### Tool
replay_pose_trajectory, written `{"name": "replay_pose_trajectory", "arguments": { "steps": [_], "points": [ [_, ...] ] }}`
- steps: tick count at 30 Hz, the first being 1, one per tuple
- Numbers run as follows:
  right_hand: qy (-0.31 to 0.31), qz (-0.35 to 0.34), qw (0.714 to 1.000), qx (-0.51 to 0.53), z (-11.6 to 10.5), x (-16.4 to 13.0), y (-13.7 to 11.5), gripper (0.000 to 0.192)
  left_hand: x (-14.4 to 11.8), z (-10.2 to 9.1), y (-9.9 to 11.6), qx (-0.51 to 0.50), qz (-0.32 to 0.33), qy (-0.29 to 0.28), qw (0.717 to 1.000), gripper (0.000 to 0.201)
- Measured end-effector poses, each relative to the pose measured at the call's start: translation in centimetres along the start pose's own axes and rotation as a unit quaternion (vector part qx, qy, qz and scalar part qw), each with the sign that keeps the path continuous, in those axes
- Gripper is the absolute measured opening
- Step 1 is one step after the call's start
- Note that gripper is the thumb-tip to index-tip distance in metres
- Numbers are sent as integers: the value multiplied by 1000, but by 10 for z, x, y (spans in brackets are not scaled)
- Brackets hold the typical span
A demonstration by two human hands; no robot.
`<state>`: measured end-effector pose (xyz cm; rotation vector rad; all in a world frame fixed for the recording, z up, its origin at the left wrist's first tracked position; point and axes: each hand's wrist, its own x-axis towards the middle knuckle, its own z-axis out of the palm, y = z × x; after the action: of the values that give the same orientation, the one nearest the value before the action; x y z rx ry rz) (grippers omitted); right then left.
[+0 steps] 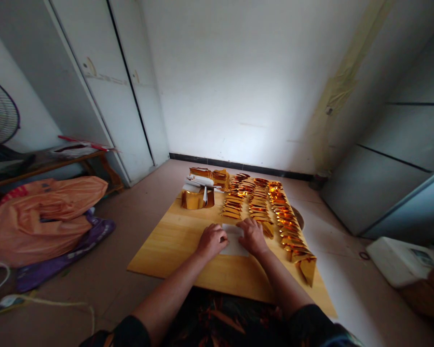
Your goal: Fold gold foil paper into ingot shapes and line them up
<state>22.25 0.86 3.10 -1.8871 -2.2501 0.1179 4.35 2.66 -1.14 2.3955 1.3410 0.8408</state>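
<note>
Gold foil on pale wood

Shiny gold-orange folded papers (271,205) lie on a light yellow wooden table (173,241); a white sheet (234,243); an orange-pink bag (47,212) over purple cloth (75,250).

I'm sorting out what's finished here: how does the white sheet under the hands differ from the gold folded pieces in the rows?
The white sheet is pale and matte; the gold folded pieces are shiny. The sheet lies single and flat, pressed by the left hand and right hand; the pieces lie untouched in overlapping rows. Both rest on the wooden board.

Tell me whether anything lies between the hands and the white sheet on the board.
Nothing visible does. The left hand and right hand both rest directly on the white sheet; the folded gold pieces lie beyond it.
</note>
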Motion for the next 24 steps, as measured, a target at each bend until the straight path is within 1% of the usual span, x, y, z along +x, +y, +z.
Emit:
{"name": "replay_pose_trajectory", "arguments": {
  "steps": [2, 4, 7, 10, 11, 13, 15, 17, 20, 24],
  "points": [
    [4, -28, 999, -22, -1, -2, -1, 29, 0, 0, 1, 5, -3, 2, 1000, 9],
    [9, -52, 998, -43, 0, -6, -3, 21, -1, -1, 2, 14, -1, 3, 1000, 10],
    [13, -82, 995, -59, 1, -12, -6, 18, -2, -3, 4, 34, 8, 7, 999, 12],
    [12, -90, 994, -65, 1, -18, -9, 19, -4, -6, 8, 49, 16, 26, 998, 13],
    [11, -91, 993, -67, 1, -19, -9, 19, -5, -7, 9, 51, 21, 33, 998, 16],
    [10, -93, 993, -70, 1, -21, -9, 20, -6, -8, 12, 58, 42, 40, 997, 30],
    [9, -96, 993, -65, 2, -21, -8, 20, -7, -9, 14, 73, 71, 36, 994, 41],
    [9, -98, 994, -56, 4, -22, -7, 20, -8, -9, 16, 88, 95, 29, 991, 37],
    [9, -97, 994, -48, 8, -23, -5, 17, -9, -9, 18, 101, 116, 13, 988, 20],
    [15, -95, 994, -43, 12, -26, -3, 16, -9, -7, 17, 132, 123, -12, 984, 13]
  ]
}}
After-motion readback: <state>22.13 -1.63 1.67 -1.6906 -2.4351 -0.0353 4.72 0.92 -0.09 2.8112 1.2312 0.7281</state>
